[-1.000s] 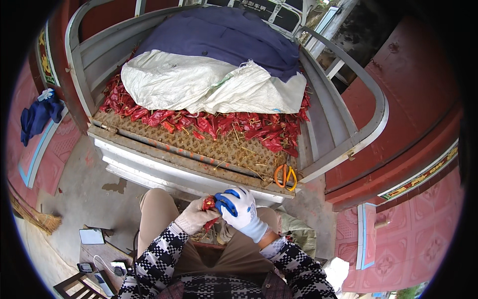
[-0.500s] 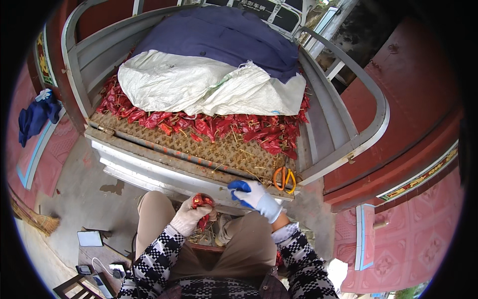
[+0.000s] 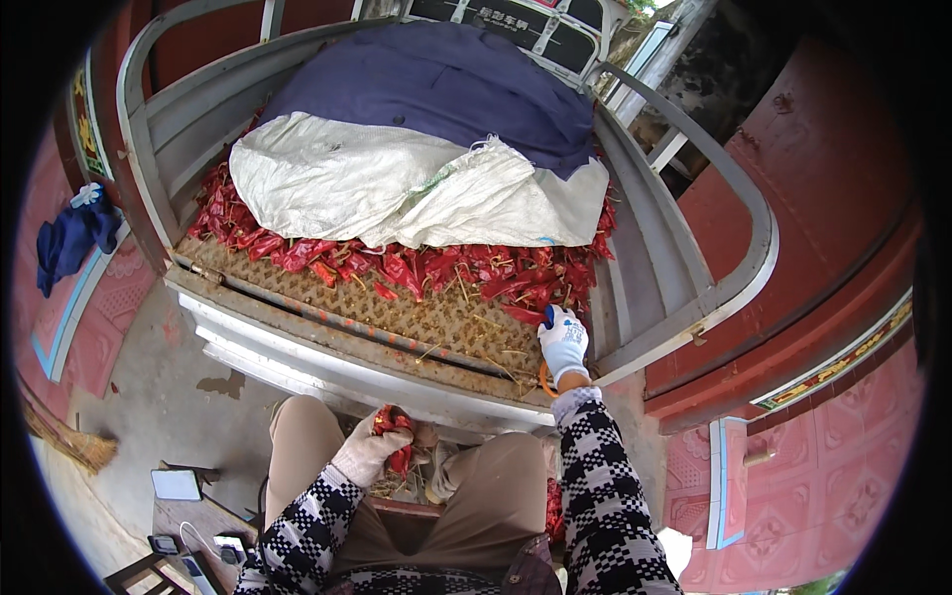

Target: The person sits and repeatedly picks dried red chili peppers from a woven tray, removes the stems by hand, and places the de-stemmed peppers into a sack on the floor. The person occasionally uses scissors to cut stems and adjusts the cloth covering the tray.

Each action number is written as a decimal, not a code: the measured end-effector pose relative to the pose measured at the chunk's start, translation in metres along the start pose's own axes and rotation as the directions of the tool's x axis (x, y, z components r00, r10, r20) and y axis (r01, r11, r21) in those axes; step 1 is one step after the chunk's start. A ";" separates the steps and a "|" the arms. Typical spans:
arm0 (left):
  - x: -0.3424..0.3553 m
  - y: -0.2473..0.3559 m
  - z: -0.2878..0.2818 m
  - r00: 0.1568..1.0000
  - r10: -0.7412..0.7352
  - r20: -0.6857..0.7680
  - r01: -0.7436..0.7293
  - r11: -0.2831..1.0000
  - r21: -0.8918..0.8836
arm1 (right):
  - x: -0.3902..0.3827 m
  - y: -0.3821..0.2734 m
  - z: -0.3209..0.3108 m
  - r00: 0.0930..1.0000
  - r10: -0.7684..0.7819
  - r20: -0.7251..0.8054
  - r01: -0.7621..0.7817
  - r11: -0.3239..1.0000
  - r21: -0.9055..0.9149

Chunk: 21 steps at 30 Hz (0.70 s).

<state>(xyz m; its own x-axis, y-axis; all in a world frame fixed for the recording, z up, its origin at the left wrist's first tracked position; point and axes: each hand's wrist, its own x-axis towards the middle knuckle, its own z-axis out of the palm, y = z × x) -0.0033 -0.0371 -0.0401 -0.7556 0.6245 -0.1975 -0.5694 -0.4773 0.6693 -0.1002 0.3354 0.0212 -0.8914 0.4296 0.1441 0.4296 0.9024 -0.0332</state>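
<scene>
Our left hand pinches red chilies; right hand covers orange-handled scissors, grip we can't tell. Loose hold could drop them off the cargo bed.

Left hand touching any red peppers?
Touching. The head view shows the left hand curled around red peppers, pressed against them with no gap.

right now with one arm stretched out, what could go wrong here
The right hand in a white glove with blue fingers reaches out with its wrist over an orange loop-shaped handle, near the edge of the rusty, patterned metal bed; the arm might catch that handle and knock it off. The left hand in a plain off-white glove alone grips wrinkled red peppers, so one could slip out.
</scene>
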 end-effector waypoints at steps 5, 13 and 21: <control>-0.001 0.010 0.018 1.000 0.018 0.007 -0.017 0.997 -0.069 | -0.018 0.013 -0.018 0.980 -0.110 -0.165 0.146 0.963 0.228; -0.004 0.013 0.016 1.000 0.026 -0.001 -0.026 0.992 -0.121 | -0.056 -0.018 -0.070 0.815 -0.495 -0.300 0.552 0.821 0.147; 0.005 0.004 0.010 0.995 -0.015 0.098 0.034 0.980 -0.195 | -0.166 -0.099 -0.086 0.525 -0.849 0.062 0.850 0.520 -0.082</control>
<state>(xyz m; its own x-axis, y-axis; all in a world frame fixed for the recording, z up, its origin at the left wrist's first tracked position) -0.0056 -0.0294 -0.0310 -0.7116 0.6892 -0.1363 -0.6469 -0.5671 0.5099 0.0177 0.1725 0.0858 -0.8419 -0.5380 0.0428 -0.5223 0.8322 0.1860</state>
